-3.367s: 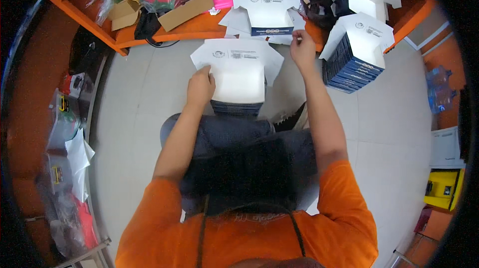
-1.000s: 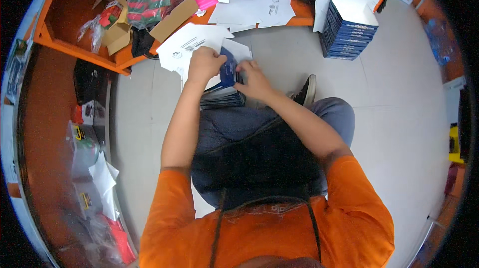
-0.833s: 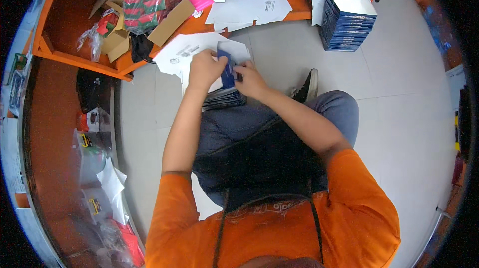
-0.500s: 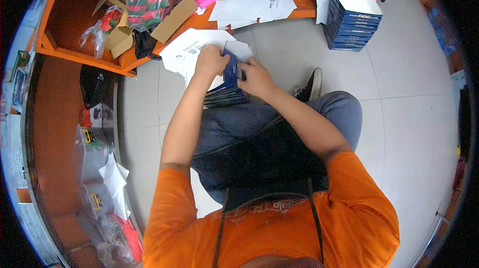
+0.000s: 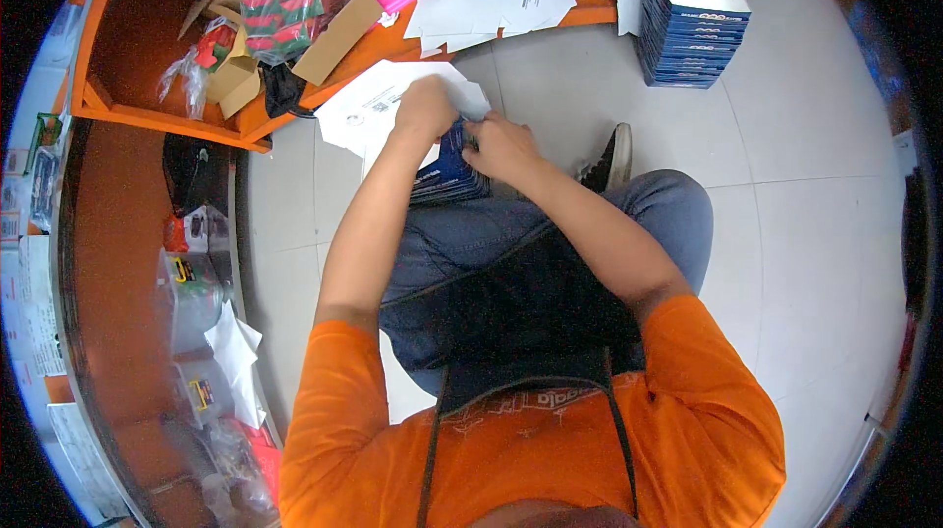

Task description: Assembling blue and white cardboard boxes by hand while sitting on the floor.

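Note:
A cardboard box blank (image 5: 365, 101), white with small dark print and a blue side, lies partly folded in front of me. Beneath it is a stack of folded blue boxes (image 5: 447, 184), close to my knees. My left hand (image 5: 426, 111) is closed at the blank's middle, its fingertips largely hidden behind the knuckles. Beside it my right hand (image 5: 503, 148) has its thumb and fingers curled round the blank's blue right edge. A pale flap stands up just beyond the two hands.
At the far right rises a tall stack of blue-sided boxes (image 5: 691, 42) with white tops. More white blanks (image 5: 496, 7) lie on the orange shelf (image 5: 589, 15). An open brown carton (image 5: 339, 37) and a plastic-wrapped red-green bundle (image 5: 300, 9) are at the far left. My shoe (image 5: 617, 157) rests on the tiled floor.
The pale flap has shifted at the far side, and the left hand has moved slightly right over the blank. My right hand has moved slightly left against the blue edge.

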The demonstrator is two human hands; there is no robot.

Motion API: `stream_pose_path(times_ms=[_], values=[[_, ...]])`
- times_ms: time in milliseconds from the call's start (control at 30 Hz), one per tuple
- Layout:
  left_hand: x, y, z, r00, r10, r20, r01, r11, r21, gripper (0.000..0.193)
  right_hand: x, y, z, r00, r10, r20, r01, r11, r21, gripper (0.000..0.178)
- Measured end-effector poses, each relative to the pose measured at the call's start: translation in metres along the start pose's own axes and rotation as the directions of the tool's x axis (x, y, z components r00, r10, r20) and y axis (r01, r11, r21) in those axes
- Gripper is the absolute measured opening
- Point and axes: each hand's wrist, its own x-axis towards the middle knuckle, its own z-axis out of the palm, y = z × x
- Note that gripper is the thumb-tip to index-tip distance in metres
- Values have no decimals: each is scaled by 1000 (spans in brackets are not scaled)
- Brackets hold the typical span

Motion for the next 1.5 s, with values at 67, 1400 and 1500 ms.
stream_pose_path(times_ms=[67,1400,1500], values=[[5,-3,12,996,26,-86,-21,998,60,17,4,-1,-2,998,18,68,-23,997,72,51],[-84,-102,52,923,-265,-278,191,945,-267,19,20,33,0,993,117,3,-117,989,95,40],[-81,-89,55,906,-269,-326,138,917,-373,17,17,31,-16,993,116,-14,-116,992,-53,32]])
